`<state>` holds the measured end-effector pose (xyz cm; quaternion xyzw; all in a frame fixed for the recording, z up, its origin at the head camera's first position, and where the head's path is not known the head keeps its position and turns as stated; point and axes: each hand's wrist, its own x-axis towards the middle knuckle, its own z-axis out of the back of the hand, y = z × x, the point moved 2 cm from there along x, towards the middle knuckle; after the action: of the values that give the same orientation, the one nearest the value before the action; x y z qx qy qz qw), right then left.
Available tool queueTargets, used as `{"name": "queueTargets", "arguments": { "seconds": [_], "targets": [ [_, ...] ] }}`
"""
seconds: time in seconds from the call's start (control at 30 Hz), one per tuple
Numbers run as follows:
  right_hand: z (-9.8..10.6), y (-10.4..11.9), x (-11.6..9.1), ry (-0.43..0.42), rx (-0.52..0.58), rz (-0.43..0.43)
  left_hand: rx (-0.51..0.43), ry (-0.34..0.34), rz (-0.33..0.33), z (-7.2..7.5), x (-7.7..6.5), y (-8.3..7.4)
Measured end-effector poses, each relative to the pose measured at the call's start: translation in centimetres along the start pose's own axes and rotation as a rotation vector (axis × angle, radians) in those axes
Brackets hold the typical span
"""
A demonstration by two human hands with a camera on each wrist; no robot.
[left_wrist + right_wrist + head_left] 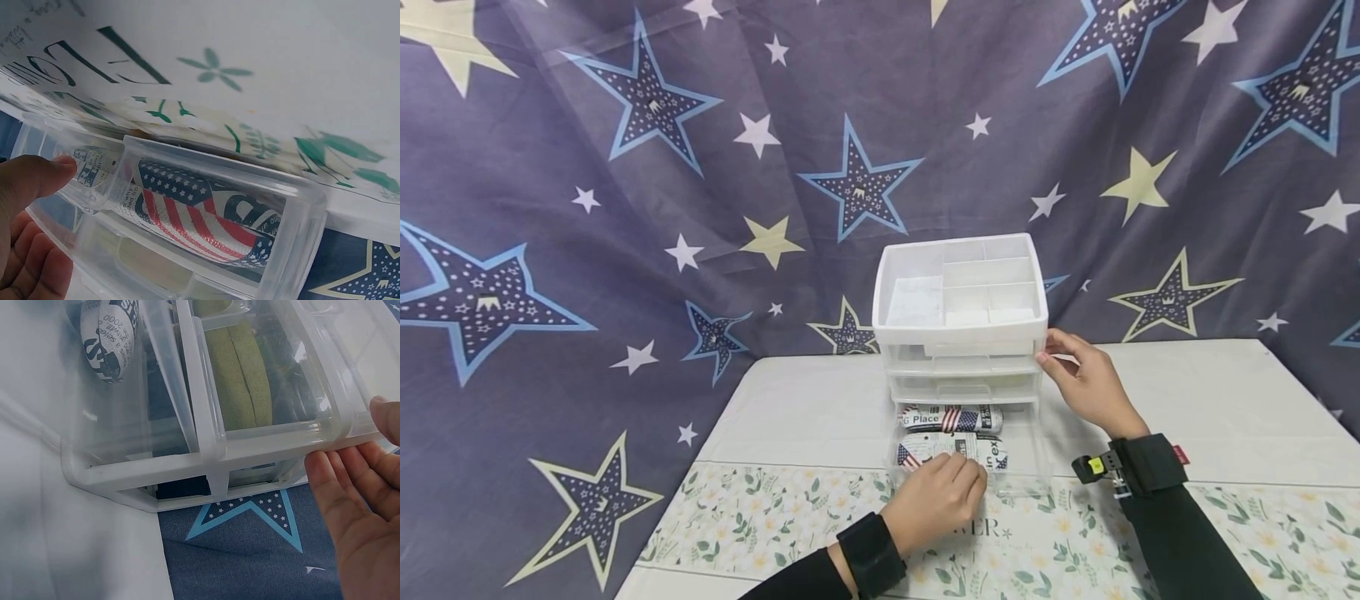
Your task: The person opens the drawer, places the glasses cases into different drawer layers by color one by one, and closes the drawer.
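Note:
A white drawer unit (961,335) with clear drawers stands on the table, its bottom drawer (1022,442) pulled out. Inside that drawer lie two rolled bundles, a rear one (951,418) and a front one (951,448), printed with newsprint and flags. At the drawer's front, my left hand (936,500) grips the edge, thumb (47,175) on the clear plastic and other fingers curled below. My right hand (1093,387) holds the unit's right side near the top, fingertips (320,467) against the white frame and thumb over the front corner.
Divided compartments (988,279) form the unit's top. A folded olive-green cloth item (240,375) shows through a closed drawer above. A floral runner (760,508) crosses the white table (820,408), and a star-patterned curtain (715,225) hangs close behind the unit.

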<state>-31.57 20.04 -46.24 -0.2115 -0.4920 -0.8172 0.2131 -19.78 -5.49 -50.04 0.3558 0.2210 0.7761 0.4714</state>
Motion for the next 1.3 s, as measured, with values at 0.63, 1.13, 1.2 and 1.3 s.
{"name": "queueTargets", "arguments": {
  "seconds": [0.63,1.13,1.2,1.3],
  "targets": [
    [0.0,0.0,0.1,0.000,-0.007,-0.001,0.034,-0.081,-0.011,-1.4,0.2,0.8],
    [0.0,0.0,0.0,0.001,-0.010,-0.002,0.055,-0.108,-0.001,-2.7,0.3,1.6],
    [0.0,0.0,0.0,0.000,-0.013,-0.001,0.056,-0.101,-0.003,-2.7,0.4,1.7],
    [0.0,0.0,0.0,-0.001,-0.014,0.003,0.052,-0.086,0.002,-2.8,0.4,1.8]
  ]
}}
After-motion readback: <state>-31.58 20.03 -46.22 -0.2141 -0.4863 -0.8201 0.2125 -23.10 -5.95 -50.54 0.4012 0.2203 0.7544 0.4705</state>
